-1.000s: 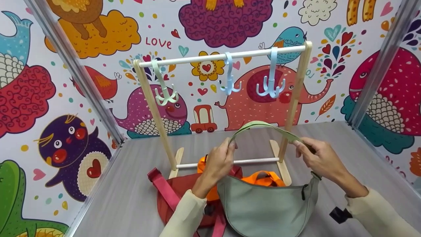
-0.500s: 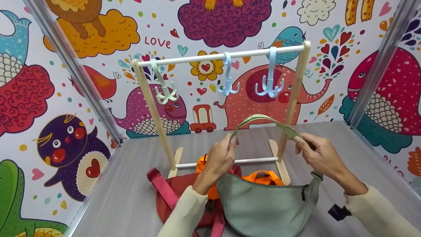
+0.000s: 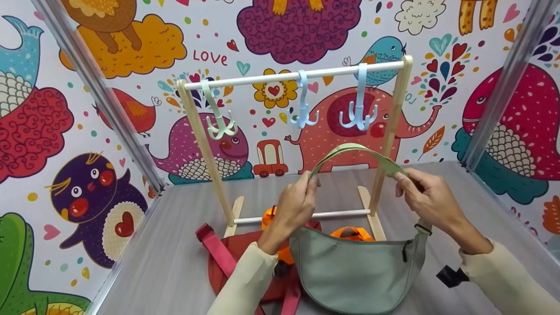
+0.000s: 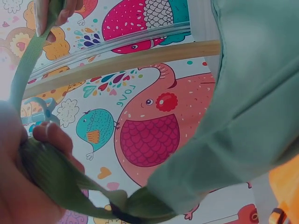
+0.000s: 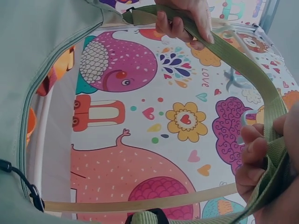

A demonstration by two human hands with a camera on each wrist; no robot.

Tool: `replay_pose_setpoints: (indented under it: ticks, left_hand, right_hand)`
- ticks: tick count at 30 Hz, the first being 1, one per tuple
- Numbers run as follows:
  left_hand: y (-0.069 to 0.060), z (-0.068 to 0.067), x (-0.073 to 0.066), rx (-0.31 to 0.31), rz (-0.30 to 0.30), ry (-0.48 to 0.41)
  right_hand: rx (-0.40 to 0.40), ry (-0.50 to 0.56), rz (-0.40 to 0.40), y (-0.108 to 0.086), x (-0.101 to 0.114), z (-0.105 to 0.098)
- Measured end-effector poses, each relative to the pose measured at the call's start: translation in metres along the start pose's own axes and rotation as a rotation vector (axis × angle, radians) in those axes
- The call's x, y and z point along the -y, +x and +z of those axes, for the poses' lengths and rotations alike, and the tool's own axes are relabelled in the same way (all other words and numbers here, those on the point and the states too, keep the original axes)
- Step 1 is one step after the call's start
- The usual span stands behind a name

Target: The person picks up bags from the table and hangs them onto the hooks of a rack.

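Observation:
A grey-green bag [image 3: 356, 273] hangs below both hands in the head view, its green strap [image 3: 350, 148] arched upward between them. The left hand [image 3: 295, 203] pinches the strap's left side, and the right hand [image 3: 431, 197] grips its right side with fingers curled round it. In the left wrist view the strap [image 4: 28, 70] runs up to the other hand. The right wrist view shows the strap [image 5: 243, 63] stretched between both hands, with the bag [image 5: 42, 42] at the left.
Behind the bag stands a wooden rack [image 3: 205, 153] with a green hook [image 3: 220, 124] and two blue hooks [image 3: 305, 116] on its white top rod. A red bag [image 3: 245, 245] with pink straps and an orange item [image 3: 354, 233] lie at the rack's foot.
Both hands have risen slightly with the strap, and the grey-green bag has come up with them, covering more of the orange item. The strap's arch stands higher in front of the rack.

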State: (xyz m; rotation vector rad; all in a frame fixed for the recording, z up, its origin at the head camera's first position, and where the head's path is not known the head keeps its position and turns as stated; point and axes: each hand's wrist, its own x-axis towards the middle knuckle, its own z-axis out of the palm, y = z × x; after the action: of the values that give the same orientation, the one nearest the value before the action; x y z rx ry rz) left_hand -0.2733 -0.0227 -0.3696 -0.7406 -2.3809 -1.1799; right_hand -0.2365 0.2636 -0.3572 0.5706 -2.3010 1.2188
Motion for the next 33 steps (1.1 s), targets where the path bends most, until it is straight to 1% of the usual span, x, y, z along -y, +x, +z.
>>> replay_pose_setpoints:
  ticks: [3, 8, 11, 18, 25, 33]
  left_hand:
    - [0.001, -0.001, -0.003, 0.013, -0.010, -0.021]
    - [0.004, 0.000, -0.006, 0.013, -0.002, -0.038]
    - [0.006, 0.000, -0.009, 0.003, 0.006, -0.030]
    - [0.011, 0.003, -0.014, -0.041, 0.030, 0.012]
    - [0.015, 0.007, -0.019, -0.014, 0.004, -0.001]
    - [0.019, 0.009, -0.026, -0.014, 0.008, -0.001]
  right_hand:
    - [0.000, -0.003, 0.006, 0.002, 0.003, -0.002]
    - [-0.008, -0.006, 0.018, 0.006, 0.005, -0.005]
    - [-0.017, 0.000, 0.022, 0.008, 0.007, -0.006]
    - [-0.048, 0.007, 0.030, 0.013, 0.009, -0.011]
    - [-0.060, 0.001, 0.045, 0.017, 0.011, -0.014]
    - [-0.069, -0.022, 0.069, 0.022, 0.015, -0.017]
